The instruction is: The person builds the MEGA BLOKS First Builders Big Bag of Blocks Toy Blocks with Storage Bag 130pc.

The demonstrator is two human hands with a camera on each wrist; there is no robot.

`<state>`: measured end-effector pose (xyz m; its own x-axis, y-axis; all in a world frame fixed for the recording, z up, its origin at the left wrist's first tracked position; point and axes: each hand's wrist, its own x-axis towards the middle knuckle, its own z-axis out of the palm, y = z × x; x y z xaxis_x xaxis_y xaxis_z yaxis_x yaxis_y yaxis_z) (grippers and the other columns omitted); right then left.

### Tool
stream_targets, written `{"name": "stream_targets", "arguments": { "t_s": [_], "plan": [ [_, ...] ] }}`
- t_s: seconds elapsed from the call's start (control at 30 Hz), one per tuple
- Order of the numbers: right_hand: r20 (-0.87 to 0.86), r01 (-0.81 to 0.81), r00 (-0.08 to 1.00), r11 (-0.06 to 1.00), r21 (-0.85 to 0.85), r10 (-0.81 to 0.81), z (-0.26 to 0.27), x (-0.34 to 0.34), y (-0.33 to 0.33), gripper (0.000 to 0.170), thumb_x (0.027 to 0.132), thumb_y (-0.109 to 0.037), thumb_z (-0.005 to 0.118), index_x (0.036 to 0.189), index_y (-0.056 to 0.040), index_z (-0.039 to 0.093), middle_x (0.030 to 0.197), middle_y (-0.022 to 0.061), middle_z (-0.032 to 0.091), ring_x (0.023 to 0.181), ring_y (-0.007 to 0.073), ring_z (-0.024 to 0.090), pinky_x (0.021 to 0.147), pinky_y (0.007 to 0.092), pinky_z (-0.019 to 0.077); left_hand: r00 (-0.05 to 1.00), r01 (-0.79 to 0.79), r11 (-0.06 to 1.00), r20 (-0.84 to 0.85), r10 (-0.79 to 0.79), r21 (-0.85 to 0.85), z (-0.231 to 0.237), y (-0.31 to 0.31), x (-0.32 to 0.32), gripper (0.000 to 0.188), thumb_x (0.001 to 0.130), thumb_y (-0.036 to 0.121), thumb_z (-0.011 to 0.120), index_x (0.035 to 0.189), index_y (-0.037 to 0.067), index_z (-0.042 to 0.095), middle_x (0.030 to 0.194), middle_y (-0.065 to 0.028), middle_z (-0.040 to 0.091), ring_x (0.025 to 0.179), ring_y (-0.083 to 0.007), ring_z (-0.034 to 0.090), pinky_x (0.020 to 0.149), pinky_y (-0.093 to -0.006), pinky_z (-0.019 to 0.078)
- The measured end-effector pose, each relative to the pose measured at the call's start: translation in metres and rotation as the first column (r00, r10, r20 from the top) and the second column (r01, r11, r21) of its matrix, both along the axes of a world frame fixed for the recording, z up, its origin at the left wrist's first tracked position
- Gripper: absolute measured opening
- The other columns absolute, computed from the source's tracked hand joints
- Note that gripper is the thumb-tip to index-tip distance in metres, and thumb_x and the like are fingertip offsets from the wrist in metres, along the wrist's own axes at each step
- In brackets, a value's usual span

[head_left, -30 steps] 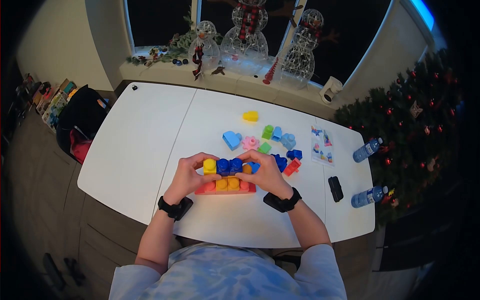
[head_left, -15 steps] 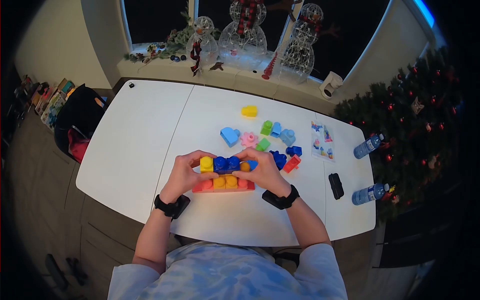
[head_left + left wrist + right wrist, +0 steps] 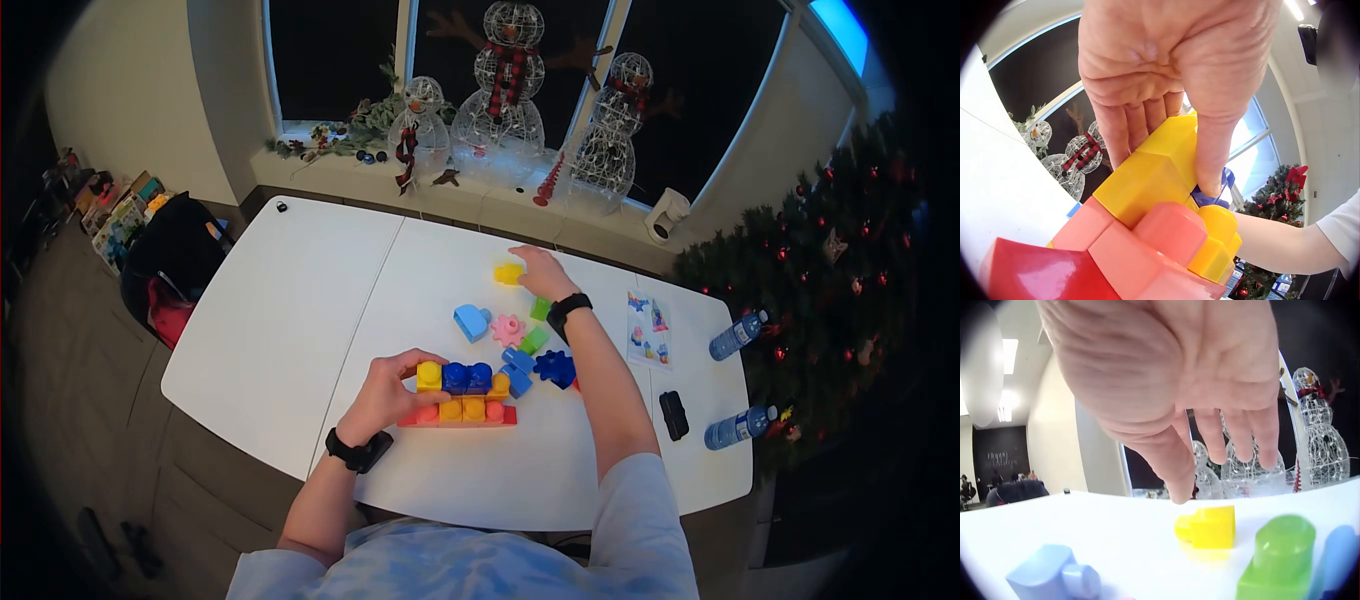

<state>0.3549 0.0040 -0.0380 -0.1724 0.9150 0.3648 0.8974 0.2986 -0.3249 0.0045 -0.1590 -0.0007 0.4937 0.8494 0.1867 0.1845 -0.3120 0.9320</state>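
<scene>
My left hand [image 3: 390, 392] grips the left end of a toy block structure, thumb on the near side and fingers behind. The yellow block [image 3: 1147, 178] there stands between thumb and fingers. Beside it in the upper row are dark blue blocks [image 3: 467, 378] and an orange one [image 3: 499, 384]. Below them run yellow and pink blocks on a red base [image 3: 1047, 269]. My right hand [image 3: 543, 273] reaches to the far side of the table, over a loose yellow block [image 3: 1214, 527] lying on its side. Its fingers hang extended above that block, with a gap showing below them.
Loose blocks lie beyond the structure: a light blue one [image 3: 472, 322], a pink gear [image 3: 508, 330], green ones [image 3: 533, 341] and a dark blue gear [image 3: 553, 368]. Rightward are a picture sheet [image 3: 650, 328], a black case [image 3: 674, 415] and two water bottles [image 3: 740, 428].
My right hand has left the structure and moved forward to the loose yellow block. My left hand still holds the structure's left end. The head view has tilted up.
</scene>
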Motion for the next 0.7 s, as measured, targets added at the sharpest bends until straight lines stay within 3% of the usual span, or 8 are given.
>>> {"name": "stream_targets", "arguments": {
  "t_s": [0.13,0.3,0.4,0.47,0.53,0.57,0.63,0.7],
  "plan": [
    [0.172,0.089,0.984,0.975,-0.204,-0.054,-0.022,-0.020,0.014,0.043,0.083,0.002,0.063,0.123,-0.0105,0.072,0.120,0.0171,0.072,0.116,0.0359,0.066,0.101,0.0449,0.0532,1.000,-0.001,1.000,-0.006,0.001,0.030,-0.001,0.001,0.000,0.043,0.077,0.006,0.088,0.117,0.000,0.071,0.109,-0.0112,0.077,0.103,-0.0213,0.075,0.105,-0.0360,0.0553],
    [0.392,0.166,0.914,0.978,-0.124,-0.106,-0.024,-0.035,0.001,0.027,0.085,-0.002,0.062,0.109,-0.0084,0.072,0.099,0.0176,0.073,0.099,0.0359,0.072,0.088,0.0461,0.0586,1.000,0.010,0.998,-0.008,-0.009,0.065,0.001,0.001,0.000,0.043,0.077,0.006,0.088,0.116,0.000,0.071,0.108,-0.0121,0.077,0.102,-0.0224,0.075,0.104,-0.0357,0.0563],
    [0.209,0.130,0.972,0.987,-0.091,-0.108,0.028,-0.047,-0.044,0.027,0.082,-0.003,0.069,0.109,-0.0063,0.070,0.097,0.0182,0.074,0.093,0.0342,0.073,0.086,0.0429,0.0593,1.000,0.013,0.998,-0.003,-0.013,0.059,0.001,0.002,-0.001,0.043,0.077,0.005,0.089,0.116,0.000,0.071,0.108,-0.0113,0.077,0.102,-0.0211,0.075,0.104,-0.0355,0.0558],
    [-0.266,-0.038,0.964,0.987,-0.156,-0.005,0.065,-0.051,-0.080,0.033,0.078,-0.005,0.078,0.109,-0.0031,0.068,0.098,0.0150,0.075,0.090,0.0261,0.074,0.086,0.0363,0.0591,1.000,0.019,0.999,-0.001,-0.019,0.046,0.000,0.002,-0.001,0.044,0.076,0.005,0.090,0.115,-0.001,0.071,0.108,-0.0102,0.077,0.104,-0.0194,0.074,0.104,-0.0353,0.0552],
    [-0.532,-0.171,0.847,0.955,-0.242,0.017,0.087,-0.055,-0.121,0.040,0.077,-0.004,0.084,0.113,-0.0024,0.067,0.103,0.0086,0.075,0.093,0.0176,0.072,0.088,0.0300,0.0576,1.000,0.006,0.999,-0.015,-0.006,0.039,-0.002,0.002,-0.001,0.044,0.076,0.004,0.090,0.115,-0.001,0.071,0.109,-0.0102,0.077,0.104,-0.0196,0.074,0.104,-0.0352,0.0555],
    [-0.529,-0.166,0.848,0.956,-0.244,0.012,0.094,-0.058,-0.142,0.040,0.077,-0.004,0.084,0.113,-0.0024,0.067,0.103,0.0086,0.075,0.093,0.0176,0.072,0.088,0.0300,0.0576,1.000,0.011,0.999,-0.011,-0.011,0.038,-0.002,0.002,0.000,0.044,0.076,0.004,0.090,0.115,-0.001,0.071,0.109,-0.0102,0.077,0.104,-0.0196,0.074,0.104,-0.0352,0.0555],
    [-0.713,-0.324,0.701,0.896,-0.302,0.013,0.099,-0.063,-0.181,0.045,0.079,-0.002,0.084,0.120,-0.0026,0.066,0.109,0.0051,0.074,0.100,0.0131,0.071,0.092,0.0274,0.0568,1.000,0.003,0.999,0.005,-0.004,0.037,-0.001,0.002,0.000,0.043,0.076,0.004,0.088,0.116,0.000,0.071,0.108,-0.0130,0.077,0.103,-0.0236,0.075,0.105,-0.0361,0.0560],
    [-0.712,-0.333,0.700,0.907,-0.257,0.056,0.082,-0.064,-0.199,0.047,0.080,-0.001,0.084,0.123,-0.0028,0.066,0.111,0.0051,0.073,0.101,0.0137,0.071,0.094,0.0276,0.0566,1.000,0.007,1.000,0.012,-0.008,0.029,-0.001,0.002,0.000,0.043,0.076,0.004,0.088,0.116,0.000,0.071,0.108,-0.0129,0.077,0.103,-0.0233,0.075,0.105,-0.0362,0.0559]
  ]
}}
